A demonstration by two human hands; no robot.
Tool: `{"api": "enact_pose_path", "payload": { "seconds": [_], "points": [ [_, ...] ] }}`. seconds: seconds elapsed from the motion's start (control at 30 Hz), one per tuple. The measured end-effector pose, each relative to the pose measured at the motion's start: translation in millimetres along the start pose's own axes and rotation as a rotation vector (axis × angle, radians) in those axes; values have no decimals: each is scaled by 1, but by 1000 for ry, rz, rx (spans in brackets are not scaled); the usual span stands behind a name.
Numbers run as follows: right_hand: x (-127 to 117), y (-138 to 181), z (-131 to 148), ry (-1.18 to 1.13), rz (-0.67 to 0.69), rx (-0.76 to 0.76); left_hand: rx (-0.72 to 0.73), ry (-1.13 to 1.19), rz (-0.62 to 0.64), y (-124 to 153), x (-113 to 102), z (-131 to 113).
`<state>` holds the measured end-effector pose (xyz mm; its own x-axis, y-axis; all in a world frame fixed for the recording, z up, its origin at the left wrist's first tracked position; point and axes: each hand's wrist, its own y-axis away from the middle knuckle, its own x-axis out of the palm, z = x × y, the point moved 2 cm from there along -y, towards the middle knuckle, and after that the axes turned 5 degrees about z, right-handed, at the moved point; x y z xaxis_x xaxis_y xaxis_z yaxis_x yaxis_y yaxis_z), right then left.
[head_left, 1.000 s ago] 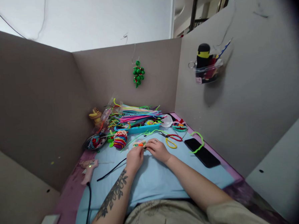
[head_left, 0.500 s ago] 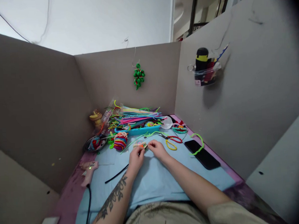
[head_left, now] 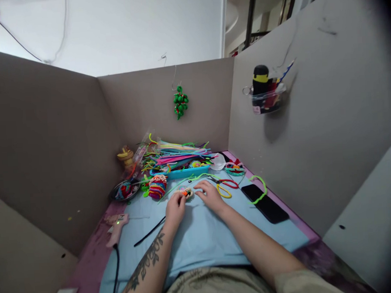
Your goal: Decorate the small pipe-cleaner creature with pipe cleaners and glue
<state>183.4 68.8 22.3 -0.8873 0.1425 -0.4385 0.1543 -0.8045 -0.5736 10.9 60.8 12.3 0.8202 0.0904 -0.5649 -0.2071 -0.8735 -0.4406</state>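
A small multicoloured craft piece (head_left: 188,192) is being steadied over the blue cloth (head_left: 216,237), midway between the side edges of the tabletop (head_left: 90,261), by the left hand (head_left: 175,209). Its fingers are being pressed together, apparently pinching a black stem (head_left: 149,232), whose straight tail is trailing toward the near left corner. The right hand (head_left: 211,198) is being held just beside the piece, fingers parted, nothing visibly being gripped. The coloured part is being judged largely shaped; the stem is being judged unfinished, its long tail being left unwound.
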Motion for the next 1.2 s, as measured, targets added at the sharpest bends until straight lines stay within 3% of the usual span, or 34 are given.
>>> {"api": "enact_pose_path", "payload": {
  "seconds": [0.1,0.27,0.6,1.2],
  "points": [
    [0,1,1,115,74,-178,-27,51,67,-1,2,3],
    [5,2,-4,130,110,-262,-86,258,143,-3,4,3],
    [7,6,1,70,143,-295,-97,294,190,-2,3,-2],
    [10,8,3,123,63,-300,-82,310,208,0,8,-4]
  ]
}}
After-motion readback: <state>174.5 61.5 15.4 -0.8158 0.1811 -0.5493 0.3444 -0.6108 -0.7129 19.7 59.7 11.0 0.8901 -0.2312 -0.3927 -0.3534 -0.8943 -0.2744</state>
